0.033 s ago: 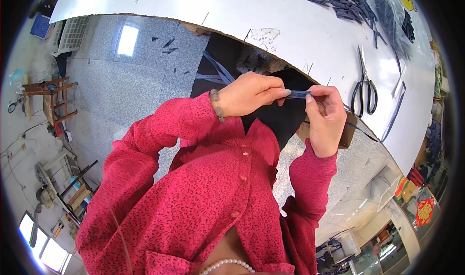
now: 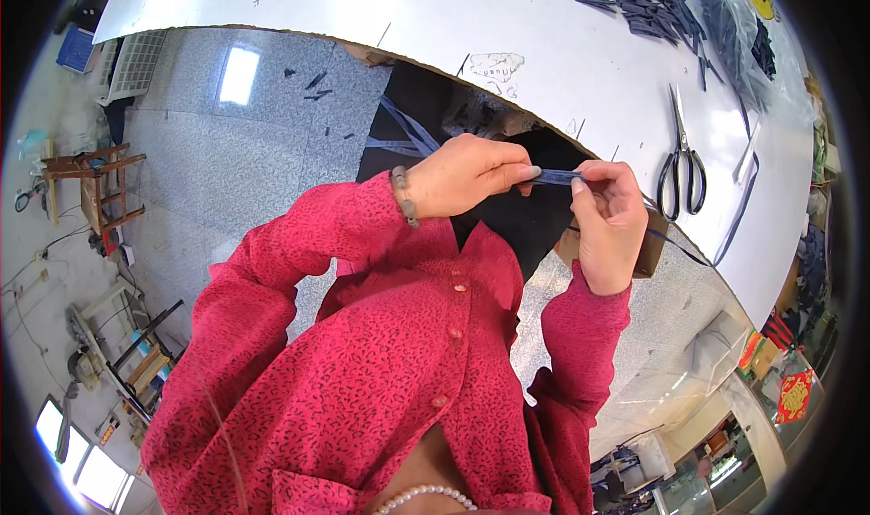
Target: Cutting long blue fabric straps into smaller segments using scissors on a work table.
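Between my two hands, a short length of blue denim strip (image 2: 555, 178) is stretched taut above my lap. My left hand (image 2: 471, 175), with a beaded bracelet at the wrist, pinches one end between thumb and fingers. The other end is pinched by my right hand (image 2: 612, 216), its fingers curled. Longer blue strips (image 2: 412, 134) trail beyond my left hand over dark cloth; whether they join the held piece is hidden. A dark narrow band (image 2: 675, 241) runs from behind my right hand toward the table.
Black-handled scissors (image 2: 681, 166) lie on the white table (image 2: 435, 16), right of my hands. Farther back are a pile of dark cut strips (image 2: 639, 5) and a clear plastic bag (image 2: 739, 34). A wooden stool (image 2: 95, 187) stands at the far left.
My left fingertips sit slightly farther left along the denim strip, with a little more of it showing between my hands. My right hand stays in place.
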Demonstrator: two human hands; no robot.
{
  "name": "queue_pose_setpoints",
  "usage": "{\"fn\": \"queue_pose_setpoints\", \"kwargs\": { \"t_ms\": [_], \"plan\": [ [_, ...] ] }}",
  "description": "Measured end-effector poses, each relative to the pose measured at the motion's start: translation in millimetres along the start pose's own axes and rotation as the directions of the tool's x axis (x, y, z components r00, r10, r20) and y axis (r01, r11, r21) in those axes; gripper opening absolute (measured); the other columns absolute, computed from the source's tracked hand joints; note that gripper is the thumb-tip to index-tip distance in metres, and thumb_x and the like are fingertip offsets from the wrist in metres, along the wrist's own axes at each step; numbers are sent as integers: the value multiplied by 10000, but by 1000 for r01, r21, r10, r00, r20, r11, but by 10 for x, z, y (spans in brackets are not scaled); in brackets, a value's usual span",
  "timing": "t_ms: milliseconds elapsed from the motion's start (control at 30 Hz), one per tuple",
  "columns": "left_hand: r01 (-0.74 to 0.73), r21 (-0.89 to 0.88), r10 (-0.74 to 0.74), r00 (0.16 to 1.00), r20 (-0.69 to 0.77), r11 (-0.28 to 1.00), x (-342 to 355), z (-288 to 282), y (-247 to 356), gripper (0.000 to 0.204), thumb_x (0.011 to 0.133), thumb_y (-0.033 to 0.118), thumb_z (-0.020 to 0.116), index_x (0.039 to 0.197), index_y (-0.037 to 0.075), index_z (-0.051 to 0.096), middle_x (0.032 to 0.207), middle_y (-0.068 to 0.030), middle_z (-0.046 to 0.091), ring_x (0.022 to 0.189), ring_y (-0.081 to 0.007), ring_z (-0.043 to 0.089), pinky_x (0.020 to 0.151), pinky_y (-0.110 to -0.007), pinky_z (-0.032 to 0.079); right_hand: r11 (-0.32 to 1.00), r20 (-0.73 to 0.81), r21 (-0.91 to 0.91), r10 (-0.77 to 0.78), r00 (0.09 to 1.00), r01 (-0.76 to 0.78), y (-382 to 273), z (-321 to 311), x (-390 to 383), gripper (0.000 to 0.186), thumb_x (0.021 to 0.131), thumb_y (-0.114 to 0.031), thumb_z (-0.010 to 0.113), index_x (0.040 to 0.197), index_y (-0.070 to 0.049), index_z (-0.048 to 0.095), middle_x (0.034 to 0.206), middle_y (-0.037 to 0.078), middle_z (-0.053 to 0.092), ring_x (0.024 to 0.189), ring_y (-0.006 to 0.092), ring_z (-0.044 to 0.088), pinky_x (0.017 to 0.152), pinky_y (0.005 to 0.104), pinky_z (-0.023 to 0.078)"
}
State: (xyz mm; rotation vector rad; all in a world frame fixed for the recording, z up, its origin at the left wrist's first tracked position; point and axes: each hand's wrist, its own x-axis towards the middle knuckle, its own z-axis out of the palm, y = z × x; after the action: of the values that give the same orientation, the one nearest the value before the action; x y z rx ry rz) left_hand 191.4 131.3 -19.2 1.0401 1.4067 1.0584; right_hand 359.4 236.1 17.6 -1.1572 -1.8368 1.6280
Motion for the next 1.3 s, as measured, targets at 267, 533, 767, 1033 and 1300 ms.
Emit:
{"fn": "queue_pose_setpoints", "kwargs": {
  "t_ms": [267,533,767,1033,1300],
  "plan": [
    [-28,-166,16,997,-71,986,42,-34,-113,185,959,155,531,990,2,630,727,3,576,672,-57,520,639,-215,433,996,-46,82,23,999,-20,43,-37,-1,123,834,59,594,921,-22,560,915,22,584,803,52,537,699,182,441],
    [-33,-284,17,998,-60,958,91,-49,-98,99,943,115,555,930,19,539,791,-14,612,748,-58,565,674,-211,456,990,-68,135,42,997,-32,123,-119,13,120,835,65,592,906,-24,554,939,29,593,818,51,534,712,178,438],
    [-16,-82,12,999,-49,996,85,4,87,81,890,66,606,933,17,558,826,-40,617,783,-90,575,717,-239,462,998,-97,49,-31,995,36,45,-173,-19,135,819,74,584,896,-31,549,960,39,590,842,78,538,720,199,437],
    [-431,443,589,740,-325,786,100,207,93,187,721,10,727,870,38,618,962,-89,587,842,-213,578,740,-289,465,977,-108,-75,-208,972,200,-112,-152,-93,169,771,103,551,874,-30,546,951,61,581,841,110,544,714,222,438],
    [-137,-73,104,933,-345,988,-51,387,105,238,743,27,736,960,26,637,789,-39,602,675,-116,578,621,-235,464,878,-104,-327,-402,910,351,-178,-110,-137,202,703,110,550,853,-26,570,881,98,587,785,185,581,657,248,454]
  ]
}}
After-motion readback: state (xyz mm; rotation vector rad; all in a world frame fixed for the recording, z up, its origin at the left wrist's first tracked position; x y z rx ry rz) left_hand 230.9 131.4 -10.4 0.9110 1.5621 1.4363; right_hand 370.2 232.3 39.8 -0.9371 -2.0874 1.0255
